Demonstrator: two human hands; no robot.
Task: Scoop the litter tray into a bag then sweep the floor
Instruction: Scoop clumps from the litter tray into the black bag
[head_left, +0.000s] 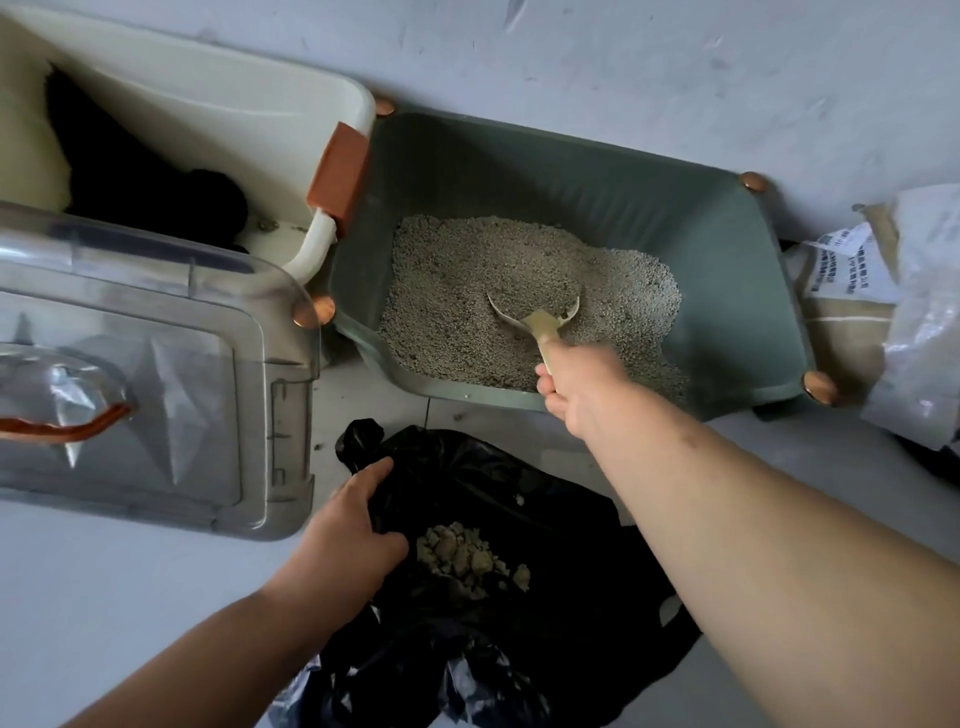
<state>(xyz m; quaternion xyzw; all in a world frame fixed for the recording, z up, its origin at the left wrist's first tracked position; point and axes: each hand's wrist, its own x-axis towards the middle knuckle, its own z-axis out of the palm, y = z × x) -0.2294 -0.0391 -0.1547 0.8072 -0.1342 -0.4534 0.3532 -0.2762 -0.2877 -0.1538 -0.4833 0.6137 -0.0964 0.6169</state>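
- Step in hand: scooping. Your right hand (576, 387) grips the handle of the scoop (535, 317), whose bowl is dug into the litter (467, 291) in the green litter tray (727, 249).
- Your left hand (348, 525) clutches the rim of the black bag (571, 571), holding it open just in front of the tray; clumps (467, 553) already lie inside.
- Next move, as judged: lift level, swing back over the bag's mouth, tip.
- Surroundings: clear lid (156, 374) and cream box (208, 104) to the left, paper sacks (883, 291) to the right; none blocks the path.
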